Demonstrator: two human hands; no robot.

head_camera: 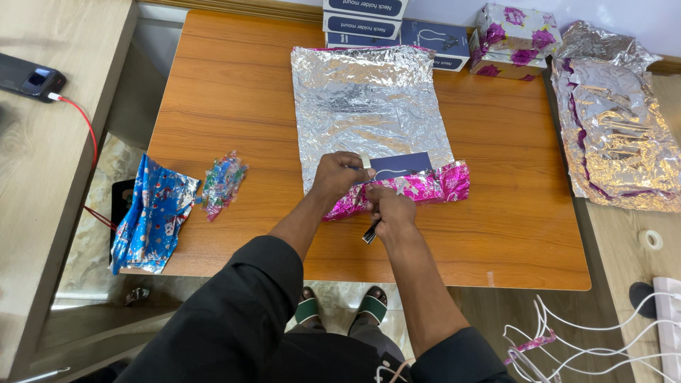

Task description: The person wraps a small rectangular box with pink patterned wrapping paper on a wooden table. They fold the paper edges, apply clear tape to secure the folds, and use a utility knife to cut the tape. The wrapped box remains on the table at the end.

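Note:
A silver foil wrapping sheet (365, 103) lies spread on the wooden table (234, 92), its pink patterned side folded up over a dark blue box (401, 164) at the near edge. My left hand (339, 174) presses on the box's left end and pinches a strip of tape. My right hand (390, 209) rests on the pink fold (433, 186) and holds a small dark tool, maybe a cutter or scissors, with its tip pointing down.
Several dark blue boxes (365, 18) and a pink-wrapped box (514, 39) stand at the table's far edge. Crumpled silver foil (613, 128) lies right. Blue wrapping (149, 213) and a colourful scrap (221, 183) lie left. A tape roll (650, 239), white cables (589, 333), phone (30, 78).

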